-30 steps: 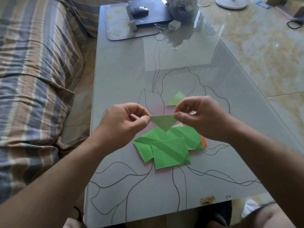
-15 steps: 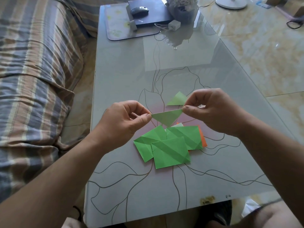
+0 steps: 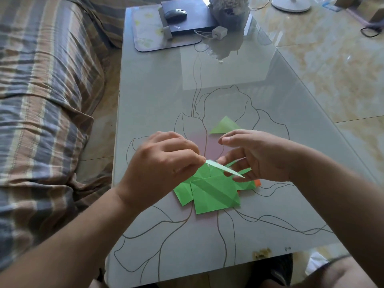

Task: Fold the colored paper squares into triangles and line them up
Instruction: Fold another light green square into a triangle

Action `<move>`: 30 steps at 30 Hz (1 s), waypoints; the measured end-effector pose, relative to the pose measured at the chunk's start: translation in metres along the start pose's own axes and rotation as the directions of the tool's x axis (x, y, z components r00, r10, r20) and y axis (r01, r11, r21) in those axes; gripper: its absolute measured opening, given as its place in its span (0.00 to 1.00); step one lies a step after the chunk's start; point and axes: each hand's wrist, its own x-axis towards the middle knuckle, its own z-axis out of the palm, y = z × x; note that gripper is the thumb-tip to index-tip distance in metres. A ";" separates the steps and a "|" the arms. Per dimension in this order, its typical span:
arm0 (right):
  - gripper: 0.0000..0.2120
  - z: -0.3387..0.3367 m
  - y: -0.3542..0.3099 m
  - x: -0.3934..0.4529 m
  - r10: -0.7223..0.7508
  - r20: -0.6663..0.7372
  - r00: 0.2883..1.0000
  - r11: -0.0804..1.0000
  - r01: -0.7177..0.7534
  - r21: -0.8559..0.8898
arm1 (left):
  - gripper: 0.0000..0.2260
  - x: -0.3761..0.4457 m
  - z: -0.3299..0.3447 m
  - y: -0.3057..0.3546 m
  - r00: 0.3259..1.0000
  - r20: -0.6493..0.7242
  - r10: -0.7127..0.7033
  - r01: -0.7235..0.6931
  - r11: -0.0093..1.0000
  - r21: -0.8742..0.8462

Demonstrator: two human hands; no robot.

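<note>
Left hand: raised above the table, thumb and forefinger pinched on one corner of a folded green paper. The paper is seen almost edge-on, a pale sliver slanting down to the right, its free tip near the right hand's fingers. Whether the fold is a finished triangle cannot be told from this angle.

Right hand: loose and spread, fingers apart, palm turned toward the left hand. It grips nothing. Contact between its fingers and the paper's tip cannot be confirmed; the frame is blurred there.

Stack: several green squares lie overlapped on the glass directly under both hands, creased diagonally, the top sheet nearest the person. An orange sheet shows only as a corner at the stack's right edge, beneath the green ones.

Triangle: one light green folded triangle lies flat on the table just beyond the right hand, apart from the stack.

Far end of table: a mat carries a dark box with a mouse on top. A white charger sits just beside the box, and a pot of pale flowers stands behind it.

Surroundings: a striped sofa runs along the table's left side; marbled floor tiles to the right.
</note>
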 end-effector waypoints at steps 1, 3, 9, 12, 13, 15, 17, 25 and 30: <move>0.19 0.001 0.000 0.000 0.001 -0.014 1.000 1.000 -0.001 -0.009 | 0.05 0.001 -0.001 0.002 1.000 -0.007 0.016 -0.016 1.000 0.010; 0.20 0.001 0.002 0.000 0.033 -0.006 0.999 0.999 -0.033 -0.005 | 0.05 0.001 -0.002 0.003 0.999 -0.024 0.038 -0.037 0.999 0.032; 0.29 0.003 0.004 0.003 -0.123 0.052 0.991 0.983 0.115 0.145 | 0.04 -0.001 -0.001 -0.001 0.999 -0.036 0.029 -0.028 0.999 0.021; 0.25 0.002 0.004 0.005 -0.253 -0.007 0.967 0.958 0.252 0.133 | 0.12 -0.004 0.001 -0.006 0.976 0.062 -0.209 0.213 0.975 -0.067; 0.23 0.003 0.004 0.005 -0.281 -0.024 0.959 0.950 0.281 0.135 | 0.16 -0.004 0.001 -0.007 0.931 0.133 -0.341 0.356 0.928 -0.113; 0.20 0.004 0.003 0.004 -0.320 -0.052 0.946 0.936 0.324 0.135 | 0.17 -0.005 0.001 -0.005 0.814 0.267 -0.515 0.570 0.796 -0.202; 0.19 0.005 0.004 0.005 -0.353 -0.073 0.933 0.926 0.359 0.113 | 0.13 -0.003 0.003 -0.002 0.752 0.317 -0.578 0.658 0.682 -0.320; 0.09 0.009 0.010 0.004 -0.483 -0.084 0.871 0.874 0.475 -0.097 | 0.03 0.000 0.007 0.003 0.687 0.299 -0.662 0.700 0.492 -0.518; 0.04 0.021 0.014 0.005 -0.555 -0.058 0.830 0.758 0.476 -0.446 | 0.05 -0.001 0.011 0.004 0.657 0.318 -0.683 0.736 0.492 -0.464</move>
